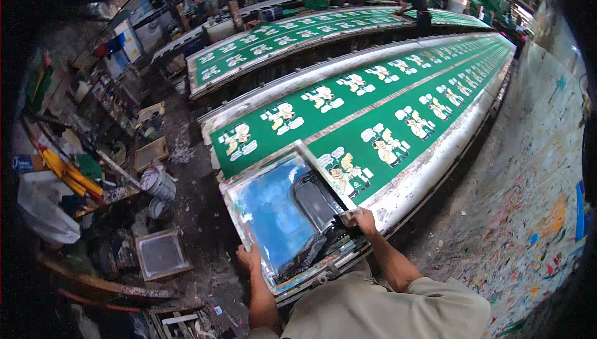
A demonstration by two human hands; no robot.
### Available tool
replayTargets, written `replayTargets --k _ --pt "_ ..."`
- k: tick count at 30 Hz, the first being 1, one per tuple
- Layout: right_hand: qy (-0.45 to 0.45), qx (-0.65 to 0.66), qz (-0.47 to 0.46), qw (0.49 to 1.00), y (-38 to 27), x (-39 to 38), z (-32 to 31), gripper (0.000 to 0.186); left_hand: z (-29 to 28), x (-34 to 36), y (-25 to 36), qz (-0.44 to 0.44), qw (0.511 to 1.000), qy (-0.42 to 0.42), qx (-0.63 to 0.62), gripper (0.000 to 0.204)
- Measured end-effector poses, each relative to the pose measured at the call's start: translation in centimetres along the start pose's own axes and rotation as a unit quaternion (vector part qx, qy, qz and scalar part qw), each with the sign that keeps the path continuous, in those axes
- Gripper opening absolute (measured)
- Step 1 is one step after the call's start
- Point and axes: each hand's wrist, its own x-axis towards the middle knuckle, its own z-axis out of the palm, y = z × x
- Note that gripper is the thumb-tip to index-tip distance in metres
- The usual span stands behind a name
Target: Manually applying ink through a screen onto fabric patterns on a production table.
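Note:
A screen-printing frame [236, 214] with a pale, paint-stained rim lies tilted over the near end of a long printing table. Its mesh is mostly blue [267, 208], with a dark rounded patch on the right and black ink [308, 257] along the near side. My left hand [249, 258] is closed round the frame's left edge. On the opposite edge, my right hand [361, 221] is closed over the rim by a dark smeared spot; its fingertips are partly hidden. Just beyond the frame, green fabric [364, 115] carries rows of printed cartoon figures.
A second long table with printed green fabric [249, 53] runs behind, where a person in dark clothes [418, 9] stands. To the left are a bucket [158, 185], a spare screen [163, 255] and cluttered shelves. A paint-spattered wall [528, 227] rises on the right.

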Motion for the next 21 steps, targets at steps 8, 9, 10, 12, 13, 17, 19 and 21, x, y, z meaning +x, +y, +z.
replayTargets --k 8,9,10,12,13,17,19,21 --pt "-0.034 0.029 0.002 0.999 -2.3 -1.7 0.2 0.031 0.2 -0.3 -0.7 -0.005 0.998 0.054 0.007 0.035" --pt "-0.024 0.024 0.002 0.999 -1.7 -1.4 0.2 0.033 0.2 -0.3 -0.7 -0.013 0.999 0.047 0.0 0.035" --pt "-0.014 0.019 0.003 1.0 -1.2 -1.0 0.3 0.034 0.1 -0.3 -0.7 -0.021 0.999 0.041 -0.007 0.035" --pt "-0.027 0.009 0.0 1.0 -0.1 -0.2 0.0 0.036 0.1 -1.0 0.2 -0.016 0.998 0.057 0.031 0.037" --pt "-0.019 0.001 -0.008 1.0 0.9 0.4 -0.2 0.035 0.1 -1.1 0.7 -0.016 0.998 0.063 0.028 0.038" --pt "-0.028 0.023 -0.045 0.998 4.5 2.0 -0.5 0.032 0.1 -1.3 1.6 -0.025 0.997 0.072 0.019 0.037" --pt "-0.024 0.042 -0.027 0.998 4.5 2.5 -0.2 0.032 -0.2 -1.0 1.2 -0.02 0.997 0.068 0.027 0.038" --pt "-0.012 0.015 -0.022 1.0 4.5 2.3 -0.4 0.033 0.2 -0.7 0.4 -0.024 0.997 0.071 0.023 0.039"
